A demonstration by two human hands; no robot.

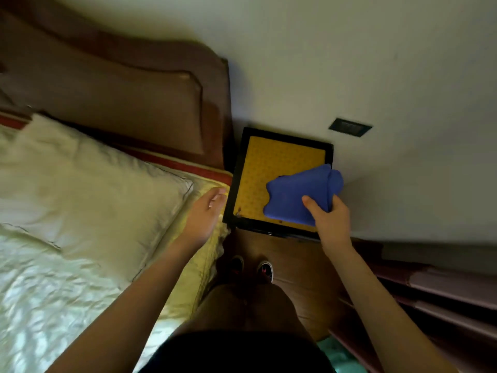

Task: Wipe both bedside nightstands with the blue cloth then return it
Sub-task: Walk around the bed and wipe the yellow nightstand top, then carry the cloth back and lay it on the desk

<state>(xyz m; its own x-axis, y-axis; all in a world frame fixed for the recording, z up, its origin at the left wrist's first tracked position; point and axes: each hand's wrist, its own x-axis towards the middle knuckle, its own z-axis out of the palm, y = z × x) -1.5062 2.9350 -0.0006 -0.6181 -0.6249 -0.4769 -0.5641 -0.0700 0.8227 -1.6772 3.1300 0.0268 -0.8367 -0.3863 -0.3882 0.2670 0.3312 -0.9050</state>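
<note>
The right hand (329,219) is pinching the blue cloth (301,195), which drapes over the lower-right corner of the nightstand (269,168) at frame centre. The unwiped yellow top runs up and left from the grip. The left hand (205,211) hangs open, empty, by the bed (80,197).

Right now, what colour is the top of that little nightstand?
Yellow-orange with a small repeating pattern, framed in black: the nightstand, seen from the head camera.
</note>
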